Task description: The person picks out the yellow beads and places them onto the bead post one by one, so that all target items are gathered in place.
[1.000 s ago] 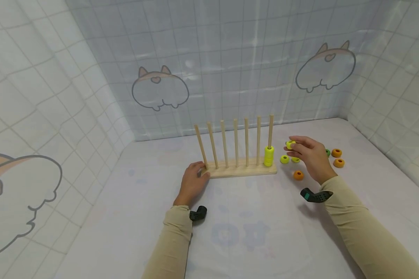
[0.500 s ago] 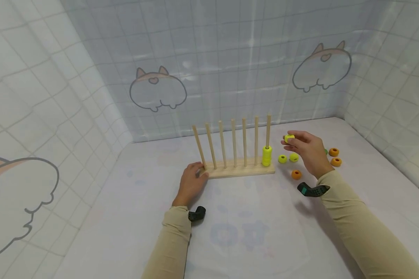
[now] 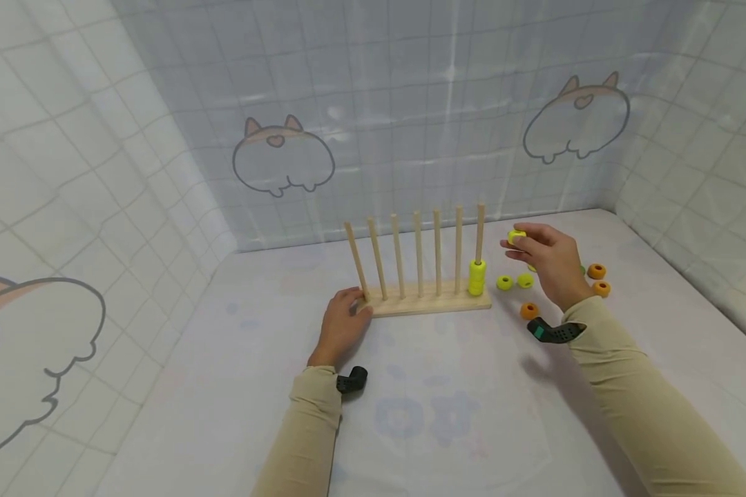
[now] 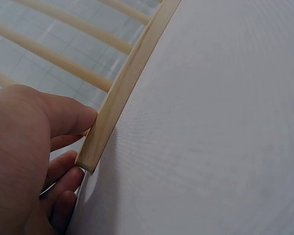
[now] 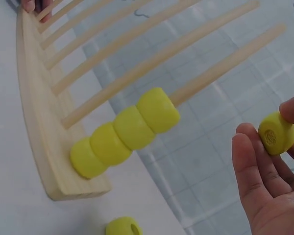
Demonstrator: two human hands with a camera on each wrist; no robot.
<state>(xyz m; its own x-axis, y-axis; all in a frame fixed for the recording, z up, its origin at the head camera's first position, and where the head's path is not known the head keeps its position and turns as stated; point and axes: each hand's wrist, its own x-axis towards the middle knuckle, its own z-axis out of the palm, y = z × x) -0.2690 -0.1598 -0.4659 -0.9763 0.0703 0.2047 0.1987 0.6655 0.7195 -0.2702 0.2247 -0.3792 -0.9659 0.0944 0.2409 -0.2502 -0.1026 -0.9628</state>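
A wooden peg rack [image 3: 429,306] stands on the white cloth, its row of upright pegs rising from a flat base. My left hand [image 3: 342,324] holds the base's left end; the left wrist view shows the thumb [image 4: 73,116] on one side and fingers on the other. Several yellow beads [image 5: 120,139] are stacked on the rightmost peg. Right of that peg and apart from it, my right hand [image 3: 553,266] pinches another yellow bead [image 3: 517,237] in the air. In the right wrist view, this held bead [image 5: 277,134] sits between thumb and fingers.
Loose yellow beads [image 3: 504,282] lie right of the rack. An orange bead [image 3: 530,311] is nearer me, and two orange beads [image 3: 597,271] lie farther right. My right hand partly hides a green bead [image 3: 581,270]. Tile-patterned sheeting [image 3: 398,124] rises behind.
My right hand has lifted the pinched yellow bead higher, away from the loose beads on the cloth. The left hand stays on the rack's end.
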